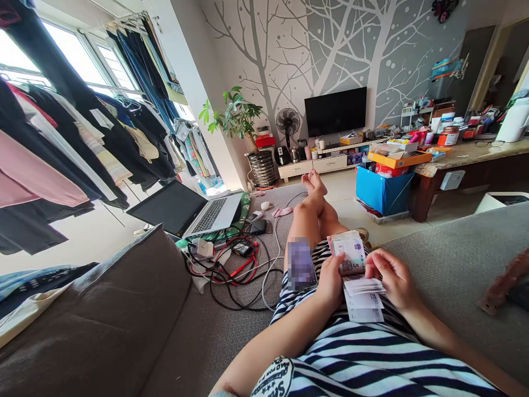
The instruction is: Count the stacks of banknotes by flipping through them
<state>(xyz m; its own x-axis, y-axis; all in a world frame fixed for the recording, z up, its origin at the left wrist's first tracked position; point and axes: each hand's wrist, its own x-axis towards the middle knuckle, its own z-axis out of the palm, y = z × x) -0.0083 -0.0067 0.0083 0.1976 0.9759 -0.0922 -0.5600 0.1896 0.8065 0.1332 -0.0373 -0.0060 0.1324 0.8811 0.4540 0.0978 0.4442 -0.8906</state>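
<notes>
A stack of banknotes (351, 253) is held above my lap, the top one showing a large 5. My left hand (330, 278) is closed around the stack's left side, thumb on top. Below it, several pale notes (366, 314) hang folded down, fanned over the lap. At the right edge of the stack is my right hand (390, 278), its fingers curled and pinched against the notes; their tips are partly hidden. On my thigh, left of the money, lies a phone (308, 270) with its screen partly blurred.
Left of my legs, an open laptop (210, 215) sits on the sofa (243, 336) beside tangled cables (231, 275) and chargers. A blue storage box (384, 190) stands by a cluttered table (458, 157). Clothes (103, 132) hang at the left.
</notes>
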